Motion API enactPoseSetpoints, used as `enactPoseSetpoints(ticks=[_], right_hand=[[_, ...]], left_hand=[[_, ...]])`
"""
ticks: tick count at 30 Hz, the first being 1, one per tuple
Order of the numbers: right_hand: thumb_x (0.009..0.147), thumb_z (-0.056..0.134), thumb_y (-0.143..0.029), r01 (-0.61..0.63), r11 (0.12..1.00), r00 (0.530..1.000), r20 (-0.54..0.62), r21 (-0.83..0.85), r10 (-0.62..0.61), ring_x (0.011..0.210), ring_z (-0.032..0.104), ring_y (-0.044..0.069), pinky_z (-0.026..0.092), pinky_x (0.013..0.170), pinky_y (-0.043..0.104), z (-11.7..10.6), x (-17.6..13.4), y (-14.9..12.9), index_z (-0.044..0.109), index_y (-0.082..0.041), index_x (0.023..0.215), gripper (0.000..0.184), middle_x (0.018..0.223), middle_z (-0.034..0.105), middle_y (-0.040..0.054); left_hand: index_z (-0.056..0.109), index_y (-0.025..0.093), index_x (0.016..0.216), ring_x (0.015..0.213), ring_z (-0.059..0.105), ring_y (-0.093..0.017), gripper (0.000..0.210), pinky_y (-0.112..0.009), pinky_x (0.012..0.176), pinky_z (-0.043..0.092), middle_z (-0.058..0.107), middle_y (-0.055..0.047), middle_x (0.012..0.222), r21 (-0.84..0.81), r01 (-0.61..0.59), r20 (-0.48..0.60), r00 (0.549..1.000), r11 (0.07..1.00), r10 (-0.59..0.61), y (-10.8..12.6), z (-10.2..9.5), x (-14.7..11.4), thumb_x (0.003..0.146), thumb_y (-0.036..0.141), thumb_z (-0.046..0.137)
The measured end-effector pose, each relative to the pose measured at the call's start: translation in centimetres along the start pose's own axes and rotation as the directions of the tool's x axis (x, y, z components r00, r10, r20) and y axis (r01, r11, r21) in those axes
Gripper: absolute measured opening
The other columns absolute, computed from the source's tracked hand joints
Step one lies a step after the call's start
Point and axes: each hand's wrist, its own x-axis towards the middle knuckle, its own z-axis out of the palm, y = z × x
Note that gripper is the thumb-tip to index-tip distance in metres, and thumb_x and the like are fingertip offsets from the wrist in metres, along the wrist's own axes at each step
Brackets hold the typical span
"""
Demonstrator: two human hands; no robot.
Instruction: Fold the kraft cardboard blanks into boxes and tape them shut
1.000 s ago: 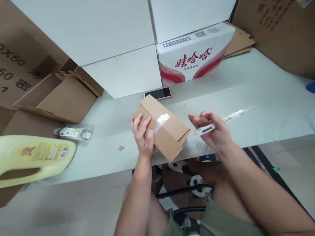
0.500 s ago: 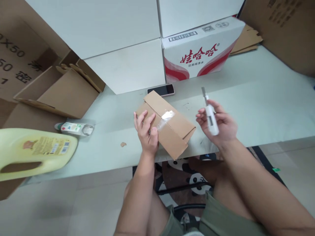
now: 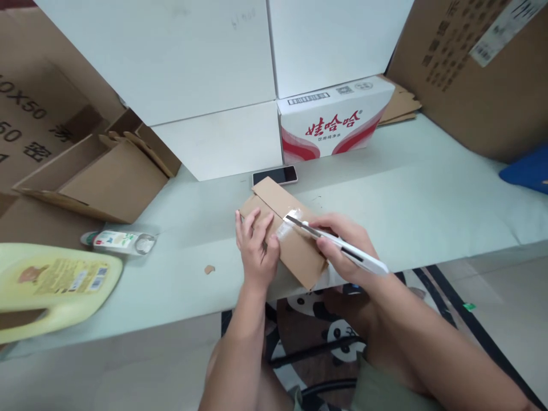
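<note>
A small brown cardboard box [image 3: 295, 257] lies slantwise at the table's front edge, a strip of shiny clear tape [image 3: 284, 229] across its seam. My left hand [image 3: 258, 249] rests on its left part, fingers spread over the top and thumb beside the tape. In my right hand [image 3: 346, 244] is a white utility knife [image 3: 360, 256], gripped along its handle above the right part of the box. The knife's blade points up and left, its tip over the tape at the seam. Whether the tip touches the tape, I cannot tell.
Behind the box lies a phone [image 3: 275, 176]. Large white boxes [image 3: 214, 140] and a red-and-white carton [image 3: 329, 128] stand at the back. To the left are a clear bottle [image 3: 122, 242], a yellow jug [image 3: 64, 285] and an open carton [image 3: 111, 182]. A cardboard scrap [image 3: 209, 269] lies nearby.
My right hand has brought the knife left and down from beside the box to the taped seam. My left hand stays on the box. The view has tilted slightly up and shifted right.
</note>
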Motion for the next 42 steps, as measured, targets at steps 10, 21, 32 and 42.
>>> enactPoseSetpoints(ticks=[10,21,32,42], right_hand=[[0.09,0.058,-0.024,0.126,0.985,0.992,-0.002,-0.119,-0.127,0.087,0.07,0.021,0.053,0.08,0.037,1.1,0.3,-0.2,0.07,-0.023,0.096,0.014,0.093,0.076,0.0058],[0.083,0.057,-0.02,0.205,0.926,0.974,-0.027,-0.317,-0.225,0.074,0.069,0.017,0.046,0.076,0.036,0.5,-0.6,-1.0,0.065,-0.024,0.083,0.009,0.081,0.074,0.0002],[0.089,0.063,-0.024,0.183,0.913,0.979,-0.015,-0.364,-0.202,0.083,0.069,0.016,0.041,0.076,0.035,1.1,-0.8,-1.2,0.07,-0.026,0.096,0.01,0.095,0.079,-0.0002],[0.086,0.061,-0.02,0.133,0.922,0.99,-0.001,-0.362,-0.143,0.089,0.071,0.02,0.043,0.079,0.038,0.9,-1.3,-2.0,0.068,-0.026,0.095,0.013,0.099,0.08,0.0001]], left_hand=[[0.066,0.021,0.123,0.133,0.056,-0.026,0.039,-0.058,0.128,0.02,0.065,-0.01,0.128,-0.019,-0.033,0.0,0.999,0.999,0.033,-0.2,-0.2,0.0,0.101,0.042,0.041],[0.068,0.02,0.12,0.129,0.058,-0.026,0.037,-0.059,0.128,0.02,0.066,-0.01,0.126,-0.029,-0.045,0.008,0.999,0.999,0.045,-0.3,-0.2,0.2,0.098,0.038,0.044],[0.068,0.02,0.118,0.128,0.059,-0.025,0.036,-0.058,0.128,0.021,0.067,-0.01,0.124,-0.054,-0.062,-0.026,0.998,0.997,0.061,-0.1,0.2,0.2,0.101,0.039,0.043],[0.071,0.02,0.115,0.123,0.063,-0.026,0.04,-0.057,0.124,0.029,0.069,-0.011,0.12,0.029,-0.086,-0.028,0.996,0.996,0.087,-0.2,0.1,0.4,0.098,0.041,0.041]])
